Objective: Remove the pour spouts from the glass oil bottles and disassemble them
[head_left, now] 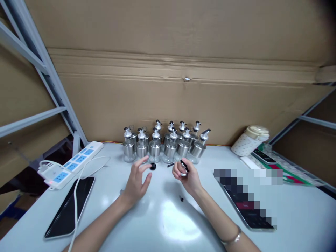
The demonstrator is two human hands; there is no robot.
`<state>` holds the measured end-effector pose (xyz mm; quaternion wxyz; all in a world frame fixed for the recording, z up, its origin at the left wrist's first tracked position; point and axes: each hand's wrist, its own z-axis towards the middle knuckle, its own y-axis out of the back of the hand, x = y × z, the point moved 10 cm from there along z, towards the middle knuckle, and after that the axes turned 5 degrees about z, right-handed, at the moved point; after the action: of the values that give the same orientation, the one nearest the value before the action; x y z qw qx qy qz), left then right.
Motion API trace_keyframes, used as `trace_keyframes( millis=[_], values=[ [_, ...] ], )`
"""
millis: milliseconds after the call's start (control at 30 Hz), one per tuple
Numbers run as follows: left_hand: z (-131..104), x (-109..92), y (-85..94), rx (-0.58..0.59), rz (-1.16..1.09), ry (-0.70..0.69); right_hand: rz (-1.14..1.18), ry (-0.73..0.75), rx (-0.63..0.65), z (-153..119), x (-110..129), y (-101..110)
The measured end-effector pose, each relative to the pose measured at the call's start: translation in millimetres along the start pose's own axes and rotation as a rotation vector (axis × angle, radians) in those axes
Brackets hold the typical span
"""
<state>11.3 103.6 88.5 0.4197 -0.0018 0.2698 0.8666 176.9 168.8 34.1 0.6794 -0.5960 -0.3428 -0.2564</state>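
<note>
Two small parts in play: black cap (153, 166) on white table (162, 217), just off open left hand (138, 180) fingertips; black-and-silver spout piece (184, 166) pinched in closed right hand (185, 176). Probably light, rigid, smooth, slippery; best gripped by rim, fingertips only. Behind, glass dispenser bottles (165, 145), likely fragile.

Bright overhead light, glare patch on the white table (168, 220), wide-angle bending at edges
</note>
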Motion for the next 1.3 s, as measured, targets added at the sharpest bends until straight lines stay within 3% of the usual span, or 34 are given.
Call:
trace_keyframes(
  millis=[233, 300, 367, 400, 433, 467, 567, 633, 733, 833, 967, 1100, 1300],
  values=[
    [29, 39, 40.5, -0.272, -0.003, 0.21, -0.014, 0.039, 0.057, -5, 7, -7],
    [53, 45, 46.7, -0.3, 0.027, 0.21, 0.017, 0.032, 0.067, -7, 9, -11],
    [87, 54, 44.9, -0.248, 0.127, 0.239, 0.037, 0.014, 0.084, -8, 10, -15],
    [106, 62, 39.5, -0.172, 0.216, 0.295, 0.043, 0.003, 0.093, -9, 10, -17],
    [125, 72, 26.8, -0.015, 0.325, 0.364, 0.049, -0.005, 0.102, -9, 10, -17],
    [140, 83, 7.3, 0.217, 0.428, 0.414, 0.056, -0.009, 0.105, -9, 10, -17],
    [178, 97, -20.7, 0.485, 0.463, 0.444, 0.077, 0.01, 0.106, -9, 18, -14],
    [184, 109, -41.4, 0.687, 0.487, 0.498, 0.09, 0.034, 0.102, -10, 25, -13],
    [174, 123, -65.4, 0.946, 0.525, 0.573, 0.109, 0.074, 0.081, -12, 36, -11],
    [163, 126, -76.7, 1.056, 0.552, 0.596, 0.107, 0.109, 0.055, -12, 42, -9],
    [160, 124, -79.6, 1.026, 0.554, 0.562, 0.069, 0.131, 0.046, -11, 44, -7],
    [169, 119, -71.0, 0.895, 0.506, 0.497, 0.02, 0.15, 0.029, -10, 46, -4],
    [200, 94, -20.1, 0.546, 0.409, 0.352, -0.067, 0.16, 0.002, -7, 43, 1]
  ],
)
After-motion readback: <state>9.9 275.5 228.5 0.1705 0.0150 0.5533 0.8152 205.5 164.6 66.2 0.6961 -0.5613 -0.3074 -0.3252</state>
